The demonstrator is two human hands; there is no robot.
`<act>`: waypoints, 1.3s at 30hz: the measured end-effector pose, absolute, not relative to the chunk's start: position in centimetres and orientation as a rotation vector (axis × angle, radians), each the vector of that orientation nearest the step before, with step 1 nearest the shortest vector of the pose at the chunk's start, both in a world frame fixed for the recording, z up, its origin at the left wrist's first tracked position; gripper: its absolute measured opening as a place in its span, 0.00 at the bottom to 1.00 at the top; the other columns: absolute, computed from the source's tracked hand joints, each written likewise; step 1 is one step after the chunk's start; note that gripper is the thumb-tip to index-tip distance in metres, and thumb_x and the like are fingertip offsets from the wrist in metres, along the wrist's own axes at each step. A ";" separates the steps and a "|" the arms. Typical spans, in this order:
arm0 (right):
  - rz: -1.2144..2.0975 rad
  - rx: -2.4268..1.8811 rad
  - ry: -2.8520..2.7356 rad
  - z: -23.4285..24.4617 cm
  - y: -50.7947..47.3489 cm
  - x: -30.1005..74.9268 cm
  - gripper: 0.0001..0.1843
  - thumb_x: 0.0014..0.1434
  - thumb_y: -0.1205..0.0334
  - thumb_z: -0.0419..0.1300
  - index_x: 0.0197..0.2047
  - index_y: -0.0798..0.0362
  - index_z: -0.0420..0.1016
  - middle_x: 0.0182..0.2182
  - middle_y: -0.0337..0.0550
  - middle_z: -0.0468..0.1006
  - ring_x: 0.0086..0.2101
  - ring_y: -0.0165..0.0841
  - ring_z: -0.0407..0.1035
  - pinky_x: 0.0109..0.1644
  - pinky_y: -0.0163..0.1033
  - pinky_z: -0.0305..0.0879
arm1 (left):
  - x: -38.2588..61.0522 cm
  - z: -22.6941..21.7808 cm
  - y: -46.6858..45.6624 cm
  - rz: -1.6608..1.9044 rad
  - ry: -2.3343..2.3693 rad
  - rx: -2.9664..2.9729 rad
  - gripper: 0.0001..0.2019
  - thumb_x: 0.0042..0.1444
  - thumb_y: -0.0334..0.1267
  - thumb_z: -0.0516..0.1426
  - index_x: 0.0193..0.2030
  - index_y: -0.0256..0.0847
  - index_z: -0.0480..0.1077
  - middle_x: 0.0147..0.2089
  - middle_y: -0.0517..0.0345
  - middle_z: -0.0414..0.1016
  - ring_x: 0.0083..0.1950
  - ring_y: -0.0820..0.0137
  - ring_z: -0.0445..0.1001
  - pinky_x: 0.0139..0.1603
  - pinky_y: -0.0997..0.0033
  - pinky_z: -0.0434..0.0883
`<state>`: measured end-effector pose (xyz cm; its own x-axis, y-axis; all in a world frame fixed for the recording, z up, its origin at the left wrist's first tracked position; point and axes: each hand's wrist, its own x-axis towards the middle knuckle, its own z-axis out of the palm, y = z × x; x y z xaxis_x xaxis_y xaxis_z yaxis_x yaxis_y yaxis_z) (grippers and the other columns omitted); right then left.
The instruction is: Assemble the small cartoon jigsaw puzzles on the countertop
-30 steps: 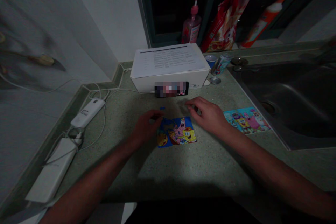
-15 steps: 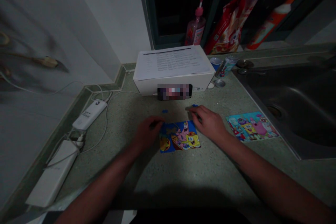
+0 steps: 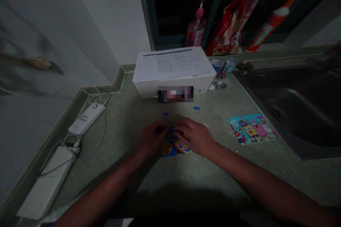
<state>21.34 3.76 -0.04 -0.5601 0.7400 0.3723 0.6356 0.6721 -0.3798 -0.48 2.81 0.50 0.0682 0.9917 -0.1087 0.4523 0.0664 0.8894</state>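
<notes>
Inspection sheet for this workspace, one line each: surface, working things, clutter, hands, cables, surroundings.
Surface: speckled green countertop.
Working things: blue jigsaw, partly hidden by the hands; two loose blue pieces beyond it.
Clutter: white box topped by printed sheet; pixelated device before it; picture card beside the sink.
Hands: left hand and right hand both at the jigsaw; exact grip unclear.
Cables: white cable looping past two white power units at left.
Surroundings: metal sink at right; pump bottle by the window.

At twelve o'clock there stands a white rectangular cardboard box (image 3: 149, 88), bearing a printed white paper sheet (image 3: 173, 63); at one o'clock, a pink plastic pump bottle (image 3: 195, 32); at three o'clock, a rectangular grey metal sink (image 3: 298, 95).
</notes>
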 end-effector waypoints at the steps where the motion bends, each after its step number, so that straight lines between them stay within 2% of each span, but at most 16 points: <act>1: 0.269 -1.062 -2.379 -0.1 3.8 21.2 0.13 0.74 0.57 0.55 0.49 0.49 0.82 0.46 0.49 0.82 0.42 0.38 0.78 0.44 0.42 0.78 | -0.5 0.5 2.8 0.811 1.506 1.504 0.04 0.59 0.35 0.61 0.39 0.46 0.78 0.39 0.54 0.85 0.42 0.60 0.83 0.47 0.57 0.81; 11: 0.173 -0.986 -2.410 -0.2 4.4 21.4 0.10 0.71 0.61 0.58 0.48 0.50 0.82 0.47 0.51 0.82 0.45 0.41 0.78 0.47 0.45 0.77 | -0.3 0.1 2.8 0.825 1.496 1.509 0.03 0.59 0.35 0.61 0.39 0.45 0.78 0.39 0.54 0.84 0.42 0.60 0.83 0.47 0.57 0.80; 22: 0.169 -0.970 -2.393 -1.0 4.9 21.6 0.07 0.68 0.64 0.61 0.44 0.53 0.81 0.45 0.52 0.82 0.43 0.42 0.77 0.45 0.47 0.77 | -0.6 -0.7 2.9 0.773 1.551 1.774 0.09 0.57 0.32 0.63 0.43 0.45 0.80 0.43 0.54 0.84 0.45 0.60 0.81 0.50 0.57 0.78; 32: 0.234 -1.009 -2.415 -1.2 4.6 21.2 0.04 0.66 0.66 0.63 0.41 0.53 0.81 0.43 0.50 0.81 0.42 0.41 0.76 0.46 0.46 0.75 | -1.2 -1.8 2.7 0.777 1.463 2.169 0.08 0.62 0.34 0.61 0.46 0.45 0.80 0.42 0.53 0.84 0.46 0.57 0.80 0.53 0.52 0.75; 39: 0.292 -1.081 -2.454 -1.1 4.5 20.9 0.02 0.63 0.68 0.66 0.39 0.53 0.81 0.43 0.49 0.80 0.42 0.41 0.75 0.46 0.45 0.74 | -1.7 -1.3 2.7 0.739 1.495 2.237 0.08 0.63 0.33 0.60 0.47 0.44 0.80 0.43 0.54 0.84 0.47 0.57 0.80 0.54 0.53 0.73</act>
